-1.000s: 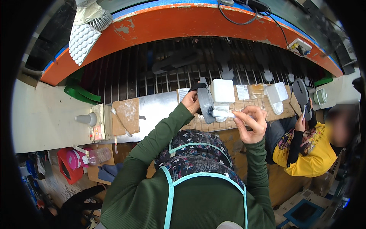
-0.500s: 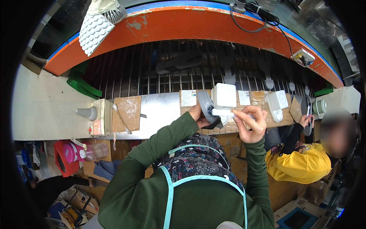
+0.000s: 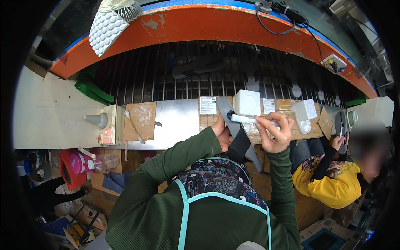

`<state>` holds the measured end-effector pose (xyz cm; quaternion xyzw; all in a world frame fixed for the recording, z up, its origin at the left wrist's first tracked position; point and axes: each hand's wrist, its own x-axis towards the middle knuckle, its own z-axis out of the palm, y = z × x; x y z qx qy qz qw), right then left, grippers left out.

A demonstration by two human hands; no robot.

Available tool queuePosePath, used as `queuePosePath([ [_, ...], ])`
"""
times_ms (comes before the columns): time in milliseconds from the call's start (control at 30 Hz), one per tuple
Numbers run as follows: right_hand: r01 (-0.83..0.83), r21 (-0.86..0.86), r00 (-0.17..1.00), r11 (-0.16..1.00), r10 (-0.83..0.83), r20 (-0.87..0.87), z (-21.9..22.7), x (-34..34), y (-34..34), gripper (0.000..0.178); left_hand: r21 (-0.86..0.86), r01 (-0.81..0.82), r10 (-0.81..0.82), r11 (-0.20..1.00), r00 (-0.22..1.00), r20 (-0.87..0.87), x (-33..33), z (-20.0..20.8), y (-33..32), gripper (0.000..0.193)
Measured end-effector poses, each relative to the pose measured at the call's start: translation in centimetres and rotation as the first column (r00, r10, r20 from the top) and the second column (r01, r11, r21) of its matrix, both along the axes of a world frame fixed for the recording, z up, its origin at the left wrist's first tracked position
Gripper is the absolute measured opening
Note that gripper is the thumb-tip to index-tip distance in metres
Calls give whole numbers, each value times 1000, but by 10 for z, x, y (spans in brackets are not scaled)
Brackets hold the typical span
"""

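My left hand grips a grey slipper with a wide black strap, its sole standing on edge and slanting toward me. A white-handled brush is pinched between the fingers and thumb of my right hand. Its dark bristles meet the slipper's upper part, ahead of the strap. Just behind the brush stands a white square container on the cardboard-covered bench edge; part of its front is hidden by the brush and my fingers.
Beyond the bench, a conveyor of dark rods carries several slippers under an orange beam. A second white container lies right. There, a person in yellow works on another slipper. Left are a cardboard piece and grey cone.
The slipper has turned in my left hand, and its strap and lower end now show more. The brush stays at its upper part. The co-worker's hand has moved slightly down.
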<state>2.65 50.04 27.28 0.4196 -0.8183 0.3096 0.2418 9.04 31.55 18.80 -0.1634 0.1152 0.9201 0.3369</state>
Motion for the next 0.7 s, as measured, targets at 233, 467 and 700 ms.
queuePosePath([
  [233, -9, 16, 1000, 1000, 10, -28, -1, -1, -1, 31, -242, 20, -43, 970, 995, -92, 3, 11, 2, 108],
  [467, -21, 33, 1000, 999, 21, -21, -1, -2, 2, 29, 147, 5, -1, 989, 1000, -23, 4, 10, -3, 90],
  [700, -27, 47, 999, 999, 28, -21, -4, 0, 5, 28, -42, 19, -16, 999, 999, 49, 7, 16, -2, 94],
])
